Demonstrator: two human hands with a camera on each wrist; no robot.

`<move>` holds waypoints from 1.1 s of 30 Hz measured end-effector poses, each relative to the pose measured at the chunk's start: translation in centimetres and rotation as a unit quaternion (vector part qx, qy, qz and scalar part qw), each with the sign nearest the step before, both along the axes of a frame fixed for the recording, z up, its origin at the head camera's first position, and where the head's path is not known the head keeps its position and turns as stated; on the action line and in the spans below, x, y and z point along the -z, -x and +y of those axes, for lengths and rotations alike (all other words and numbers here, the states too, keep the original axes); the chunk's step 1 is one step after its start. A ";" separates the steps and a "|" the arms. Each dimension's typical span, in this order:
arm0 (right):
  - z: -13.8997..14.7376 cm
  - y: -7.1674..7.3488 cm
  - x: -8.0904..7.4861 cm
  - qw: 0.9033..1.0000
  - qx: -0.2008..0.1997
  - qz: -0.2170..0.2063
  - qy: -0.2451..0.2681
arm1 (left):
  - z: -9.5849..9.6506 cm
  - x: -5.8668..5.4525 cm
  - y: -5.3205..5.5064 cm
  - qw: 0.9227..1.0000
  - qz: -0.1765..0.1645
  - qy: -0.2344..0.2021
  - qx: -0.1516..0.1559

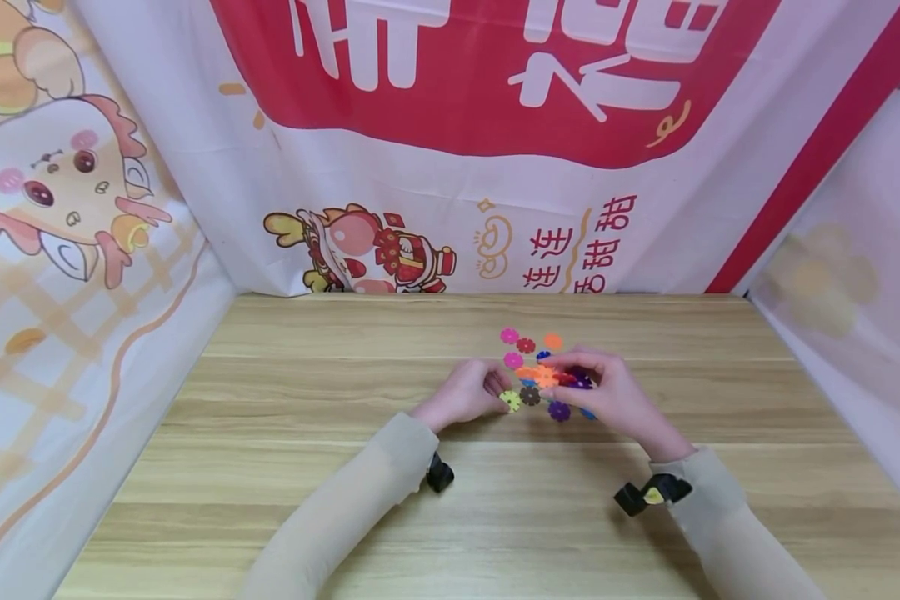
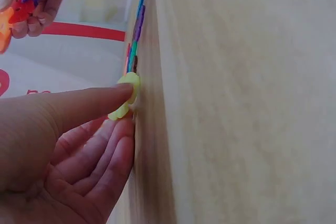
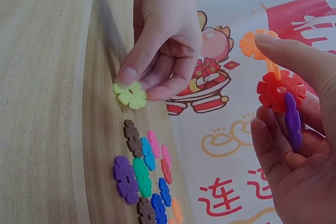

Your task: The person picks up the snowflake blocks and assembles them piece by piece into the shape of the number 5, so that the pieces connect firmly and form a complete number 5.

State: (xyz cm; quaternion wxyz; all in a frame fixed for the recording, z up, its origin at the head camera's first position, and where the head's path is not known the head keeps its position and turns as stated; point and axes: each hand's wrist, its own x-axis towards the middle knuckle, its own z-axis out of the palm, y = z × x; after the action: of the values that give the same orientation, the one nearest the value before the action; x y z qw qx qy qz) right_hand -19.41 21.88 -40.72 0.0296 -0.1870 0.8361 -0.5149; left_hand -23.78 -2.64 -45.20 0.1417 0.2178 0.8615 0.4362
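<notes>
My left hand (image 1: 468,392) pinches a yellow-green plastic snowflake disc (image 3: 136,98) between thumb and fingers, close to the tabletop. Raised above the table, my right hand (image 1: 615,392) holds several notched discs slotted together: an orange disc (image 3: 250,47), a red disc (image 3: 269,90) and a purple disc (image 3: 292,124). Its thumb presses on the orange one. Loose discs lie flat between and below the hands, among them a brown disc (image 3: 133,137), a purple disc (image 3: 125,178) and a green disc (image 3: 142,177). The right hand hides some of them in the head view.
Behind the loose discs, a pink disc (image 1: 509,336) and an orange disc (image 1: 553,342) lie toward the back of the wooden table (image 1: 330,350). A printed cloth (image 1: 450,150) hangs along the table's back edge, with more cloth at both sides.
</notes>
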 end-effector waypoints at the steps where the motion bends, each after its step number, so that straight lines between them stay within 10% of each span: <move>1: 0.0 0.0 0.0 1.000 0.001 -0.001 -0.001 | 0.0 0.0 0.0 1.000 0.001 -0.004 0.003; 15: 0.1 0.1 0.1 1.000 0.013 -0.007 -0.007 | -2.4 -2.2 -1.1 0.996 0.037 -0.080 -0.016; 33: -0.5 -0.3 0.2 1.000 0.013 0.002 -0.028 | -3.6 -5.2 -3.2 0.989 -0.002 -0.141 -0.047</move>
State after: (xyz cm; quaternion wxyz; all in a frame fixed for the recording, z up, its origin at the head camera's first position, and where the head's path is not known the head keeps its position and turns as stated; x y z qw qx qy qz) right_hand -19.11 21.37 -40.95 0.0265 -0.1761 0.8527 -0.4912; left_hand -20.62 -6.23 -39.97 0.0905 0.1939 0.8007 0.5595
